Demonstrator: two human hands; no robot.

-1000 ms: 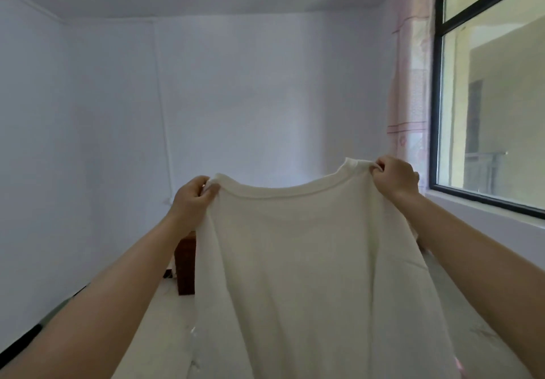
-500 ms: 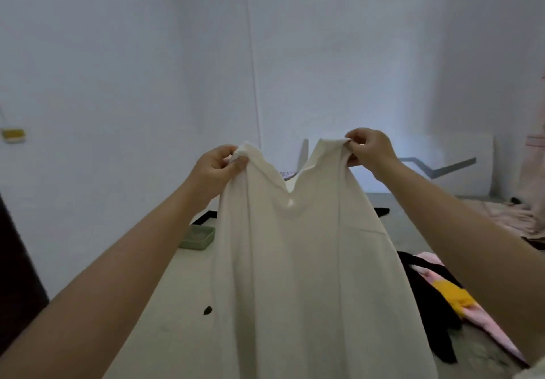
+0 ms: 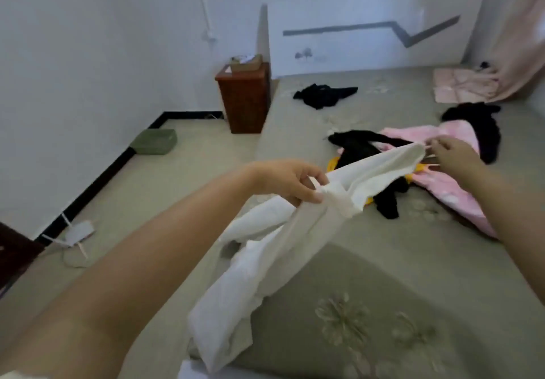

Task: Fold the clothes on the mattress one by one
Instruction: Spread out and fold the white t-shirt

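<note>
Left hand [image 3: 290, 182] gripped soft white cotton shirt [image 3: 265, 249], not folded; right hand [image 3: 455, 157] loose, empty; beyond, pink and black clothes [image 3: 442, 184] unfolded.

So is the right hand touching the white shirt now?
Cannot tell. In the head view the right hand sits at the tip of the white shirt, but motion blur hides whether its fingers touch it.

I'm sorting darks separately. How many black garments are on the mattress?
3: one near the headboard end, one by the right edge, and one across the pink garment mid-mattress. More could be hidden under the pile.
</note>
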